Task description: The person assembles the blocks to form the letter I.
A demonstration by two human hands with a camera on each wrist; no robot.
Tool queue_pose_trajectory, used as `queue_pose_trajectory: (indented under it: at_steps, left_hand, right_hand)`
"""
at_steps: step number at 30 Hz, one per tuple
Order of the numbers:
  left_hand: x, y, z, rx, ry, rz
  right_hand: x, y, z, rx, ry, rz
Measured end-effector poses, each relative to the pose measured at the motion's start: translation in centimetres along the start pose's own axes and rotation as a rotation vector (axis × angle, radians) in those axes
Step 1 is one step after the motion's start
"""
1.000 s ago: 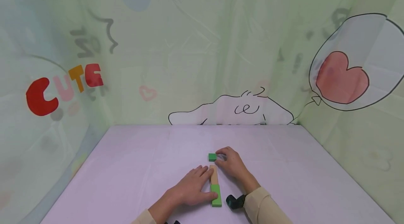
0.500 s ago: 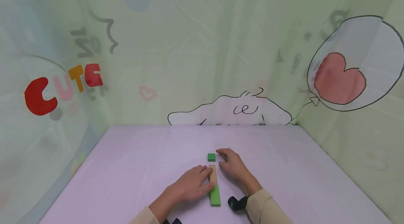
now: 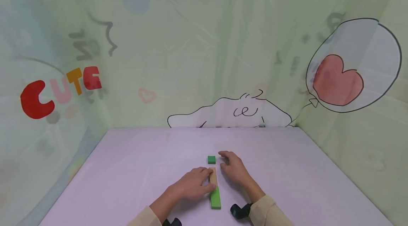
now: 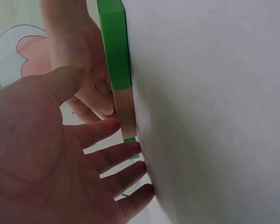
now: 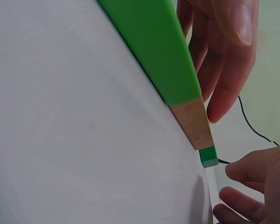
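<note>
A light green block (image 3: 215,200) and a bare wood-coloured block (image 3: 213,177) lie end to end on the table, running away from me. Beyond the wooden one, across a small gap, sits a short darker green block (image 3: 211,160). My left hand (image 3: 191,185) is beside the row on its left, fingers extended. Its index fingertip is at the side of the wooden block (image 4: 125,112), and the other fingertips are down at the table. To the right of the short block, my right hand (image 3: 236,171) has thumb and fingers spread apart with nothing between them.
The pale lilac table (image 3: 143,155) reaches back to a printed cloth wall (image 3: 191,59). More cloth stands along both sides. A black wrist device (image 3: 240,211) sits by the right sleeve, and another (image 3: 172,222) by the left.
My right hand has let go of the short green block and opened a little away from it. The left thumb has slid back from the light green block. The head view has shifted slightly.
</note>
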State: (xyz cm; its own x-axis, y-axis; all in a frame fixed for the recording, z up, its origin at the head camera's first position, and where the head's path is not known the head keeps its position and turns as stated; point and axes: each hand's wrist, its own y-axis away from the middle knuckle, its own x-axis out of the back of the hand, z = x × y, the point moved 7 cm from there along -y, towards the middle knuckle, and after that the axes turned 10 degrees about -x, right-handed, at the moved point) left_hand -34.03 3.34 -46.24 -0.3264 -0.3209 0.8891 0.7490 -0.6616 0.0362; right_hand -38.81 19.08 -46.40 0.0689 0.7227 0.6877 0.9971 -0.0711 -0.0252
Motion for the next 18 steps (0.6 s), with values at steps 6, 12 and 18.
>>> queue_pose_trajectory:
  at_steps: [6,12,18]
  left_hand:
    - [0.2,-0.4,0.1,0.029,0.023,0.011]
    - [0.3,-0.6,-0.3,0.044,0.064,0.036]
    - [0.2,-0.3,-1.2,0.043,0.054,0.076]
  right_hand:
    - [0.4,0.2,0.0,0.017,-0.023,0.021]
    - [0.4,0.8,-0.6,0.099,0.021,0.034]
    - [0.7,2.1,-1.5,0.149,0.189,0.056]
